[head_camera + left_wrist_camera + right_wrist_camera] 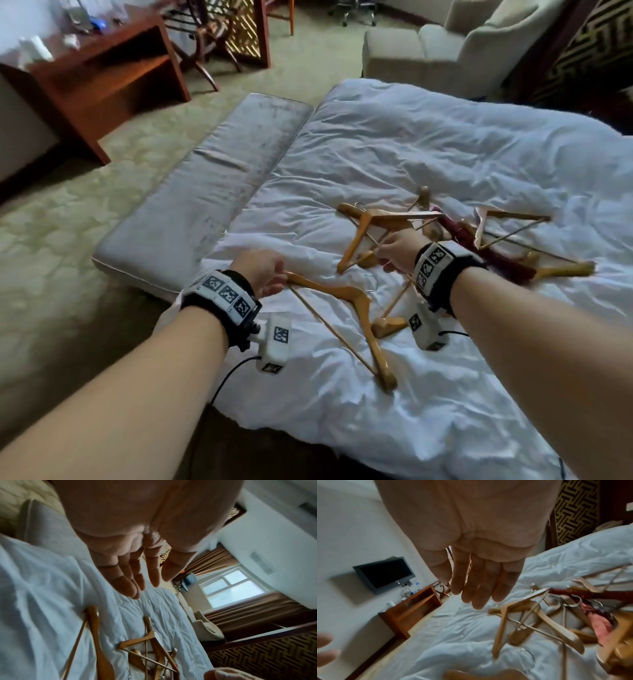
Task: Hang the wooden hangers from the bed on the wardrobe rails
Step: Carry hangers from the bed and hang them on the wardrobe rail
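Note:
Several wooden hangers lie in a loose pile on the white duvet (445, 154). The nearest hanger (346, 294) lies apart from the pile, its left tip pointing at my left hand (270, 274). That hand hovers just over the tip (92, 614) with straight fingers (130, 588) and holds nothing. My right hand (390, 253) is over a pale hanger (373, 222) at the pile's near edge; its fingers (479, 588) are straight and empty above that hanger (503, 628). A dark red hanger (479, 253) lies among the others. No wardrobe or rail is in view.
A grey padded bench (205, 192) runs along the bed's left side. Beyond it stand a wooden desk (102, 85) under a wall TV (385, 573), and a beige armchair (462, 44) by the window. Carpet covers the floor on the left.

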A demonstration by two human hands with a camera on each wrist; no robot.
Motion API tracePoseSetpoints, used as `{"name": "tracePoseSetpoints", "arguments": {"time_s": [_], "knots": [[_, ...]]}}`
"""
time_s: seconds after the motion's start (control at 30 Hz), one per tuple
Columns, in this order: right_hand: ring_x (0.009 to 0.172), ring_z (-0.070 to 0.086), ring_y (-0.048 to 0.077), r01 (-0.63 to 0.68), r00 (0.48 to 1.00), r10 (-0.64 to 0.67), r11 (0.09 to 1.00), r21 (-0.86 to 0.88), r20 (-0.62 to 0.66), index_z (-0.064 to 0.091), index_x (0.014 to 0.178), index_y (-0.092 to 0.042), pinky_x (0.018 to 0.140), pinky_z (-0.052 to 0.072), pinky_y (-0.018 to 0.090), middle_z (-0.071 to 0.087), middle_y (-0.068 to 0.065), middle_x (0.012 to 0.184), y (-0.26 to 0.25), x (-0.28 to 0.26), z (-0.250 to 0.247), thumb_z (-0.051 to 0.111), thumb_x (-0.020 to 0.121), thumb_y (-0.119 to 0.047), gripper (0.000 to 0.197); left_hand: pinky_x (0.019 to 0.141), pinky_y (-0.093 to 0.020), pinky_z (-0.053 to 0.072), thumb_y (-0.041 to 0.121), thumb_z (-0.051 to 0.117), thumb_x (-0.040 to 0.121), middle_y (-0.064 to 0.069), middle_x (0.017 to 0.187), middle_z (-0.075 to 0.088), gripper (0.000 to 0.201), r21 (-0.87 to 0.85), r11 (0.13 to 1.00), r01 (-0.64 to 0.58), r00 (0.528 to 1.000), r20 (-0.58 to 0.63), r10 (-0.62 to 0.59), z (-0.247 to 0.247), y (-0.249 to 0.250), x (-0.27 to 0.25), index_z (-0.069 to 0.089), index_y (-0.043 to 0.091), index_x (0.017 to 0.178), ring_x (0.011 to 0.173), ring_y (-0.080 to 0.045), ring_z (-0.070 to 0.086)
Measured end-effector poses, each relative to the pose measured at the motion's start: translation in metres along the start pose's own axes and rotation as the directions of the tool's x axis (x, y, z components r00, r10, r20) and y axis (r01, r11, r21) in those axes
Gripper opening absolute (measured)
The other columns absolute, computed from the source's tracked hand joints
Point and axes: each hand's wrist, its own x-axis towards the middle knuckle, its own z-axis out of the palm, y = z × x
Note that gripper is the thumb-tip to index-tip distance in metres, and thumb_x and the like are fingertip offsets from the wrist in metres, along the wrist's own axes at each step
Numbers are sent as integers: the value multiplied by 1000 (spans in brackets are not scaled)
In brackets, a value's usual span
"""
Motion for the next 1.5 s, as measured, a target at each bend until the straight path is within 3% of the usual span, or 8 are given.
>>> {"name": "tracePoseSetpoints", "arguments": {"time_s": [0.23, 0.43, 0.67, 0.87, 1.0, 1.17, 1.3, 1.5], "knots": [[72, 66, 23, -224, 966, 202, 966, 132, 164, 68, 83, -9, 60, 48, 28, 71, 10, 84, 57, 96, 42, 58, 92, -18, 15, 45, -22, 49, 3, 52, 93, -7, 76, 53, 12, -145, 961, 236, 964, -87, -250, 38, -45, 86, 56, 8, 83, 64, -21, 58], [71, 61, 25, -428, 880, 357, 881, 201, 312, 62, 93, -6, 68, 51, 36, 64, 11, 83, 107, 160, 86, 57, 90, -14, 11, 58, -28, 49, 8, 50, 99, -7, 78, 52, 14, -169, 898, 406, 899, -105, -426, 78, -95, 147, 54, 7, 85, 66, -21, 56], [67, 59, 24, -631, 753, 500, 734, 252, 427, 60, 97, -2, 72, 55, 39, 60, 11, 82, 138, 201, 127, 58, 93, -17, 16, 54, -29, 10, -3, 34, 96, 1, 50, 21, 32, -165, 818, 551, 830, 4, -558, 116, -142, 183, 36, 12, 68, 41, -14, 20], [46, 54, 21, -725, 673, 578, 638, 259, 461, 54, 72, -11, 61, 51, 32, 54, 6, 56, 140, 217, 152, 61, 87, -29, 24, 41, -22, 28, 7, 52, 96, 1, 56, 34, 24, -296, 766, 570, 804, 11, -594, 132, -157, 190, 45, 14, 75, 40, -10, 33], [56, 57, 22, -760, 633, 584, 593, 265, 507, 56, 78, -12, 75, 53, 37, 55, 5, 58, 135, 216, 163, 58, 88, -37, 28, 69, -29, 53, 10, 58, 97, -6, 89, 59, 2, -284, 771, 570, 803, -7, -596, 126, -162, 186, 58, 10, 99, 80, -17, 61], [54, 51, 21, -747, 652, 542, 579, 327, 531, 53, 78, -14, 68, 53, 34, 50, 3, 53, 107, 199, 173, 45, 100, -36, 32, 76, -42, 60, -1, 52, 98, -13, 94, 59, 15, -282, 818, 501, 840, -70, -539, 91, -174, 164, 54, 9, 109, 79, -23, 65], [76, 66, 28, -663, 712, 456, 688, 295, 535, 62, 85, -11, 79, 58, 46, 67, 12, 81, 68, 173, 190, 48, 98, -29, 27, 65, -40, 62, -5, 51, 98, -16, 94, 60, 15, -352, 806, 476, 831, -120, -543, 55, -179, 125, 50, 8, 105, 78, -25, 67], [67, 68, 28, -497, 742, 264, 833, 242, 616, 63, 91, -9, 67, 59, 40, 72, 11, 75, -11, 108, 235, 49, 99, -33, 29, 75, -43, 62, -3, 51, 97, -18, 98, 67, 14, -518, 763, 387, 815, -194, -546, -10, -206, 43, 51, 6, 108, 85, -28, 70]]}}
